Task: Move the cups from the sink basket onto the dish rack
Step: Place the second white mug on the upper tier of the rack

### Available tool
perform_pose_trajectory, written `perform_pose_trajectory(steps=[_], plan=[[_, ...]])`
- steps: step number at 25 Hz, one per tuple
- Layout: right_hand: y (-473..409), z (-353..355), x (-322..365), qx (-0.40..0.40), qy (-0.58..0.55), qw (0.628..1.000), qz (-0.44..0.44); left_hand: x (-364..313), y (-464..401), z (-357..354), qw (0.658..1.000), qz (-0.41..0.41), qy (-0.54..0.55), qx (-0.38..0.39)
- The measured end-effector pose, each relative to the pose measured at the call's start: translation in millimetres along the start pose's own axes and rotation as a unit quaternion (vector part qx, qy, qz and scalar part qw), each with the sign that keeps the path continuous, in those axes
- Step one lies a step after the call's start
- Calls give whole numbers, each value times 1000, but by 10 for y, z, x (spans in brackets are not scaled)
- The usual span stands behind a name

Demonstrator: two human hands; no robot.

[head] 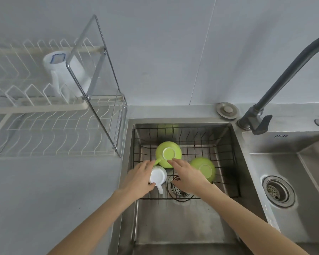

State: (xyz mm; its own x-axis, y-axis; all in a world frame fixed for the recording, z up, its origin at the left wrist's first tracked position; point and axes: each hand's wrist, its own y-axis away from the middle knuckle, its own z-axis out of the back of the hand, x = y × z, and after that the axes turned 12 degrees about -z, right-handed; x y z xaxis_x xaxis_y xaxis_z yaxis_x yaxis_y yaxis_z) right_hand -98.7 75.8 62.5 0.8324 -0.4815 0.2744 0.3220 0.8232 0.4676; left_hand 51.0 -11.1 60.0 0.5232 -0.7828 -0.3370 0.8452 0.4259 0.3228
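Note:
A black wire sink basket [226, 144] sits in the left sink bowl. Inside it three cups stand upside down: a green cup [168, 153] at the back, a second green cup [204, 168] to the right, and a white cup [157, 176] with its handle toward me. My left hand [138, 178] wraps around the white cup's left side. My right hand [189, 176] reaches over the basket, fingers spread, its fingertips touching the back green cup's base. The white wire dish rack [50, 126] stands on the counter at left, with one white cup [63, 70] upside down on its upper tier.
A dark curved faucet [265, 100] rises at the right behind the sink. A second sink bowl [293, 162] with a drain lies at right. The rack's chrome frame [99, 70] stands between the rack and the sink. Grey counter [53, 199] extends at left.

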Motion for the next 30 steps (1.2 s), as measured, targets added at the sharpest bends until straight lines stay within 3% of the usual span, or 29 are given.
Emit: perform_pose_trajectory(steps=[6, 19, 25, 30], plan=[[-314, -440, 25, 61, -52, 996, -25, 177, -204, -444, 996, 40, 69, 43], [-613, -818, 62, 46, -111, 992, -44, 291, -487, -729, 994, 79, 70, 34], [-512, -757, 49, 37, -97, 993, -53, 214, -413, -645, 996, 69, 61, 19], [-278, -564, 42, 0, -87, 995, -37, 153, -254, -451, 995, 7, 93, -28]])
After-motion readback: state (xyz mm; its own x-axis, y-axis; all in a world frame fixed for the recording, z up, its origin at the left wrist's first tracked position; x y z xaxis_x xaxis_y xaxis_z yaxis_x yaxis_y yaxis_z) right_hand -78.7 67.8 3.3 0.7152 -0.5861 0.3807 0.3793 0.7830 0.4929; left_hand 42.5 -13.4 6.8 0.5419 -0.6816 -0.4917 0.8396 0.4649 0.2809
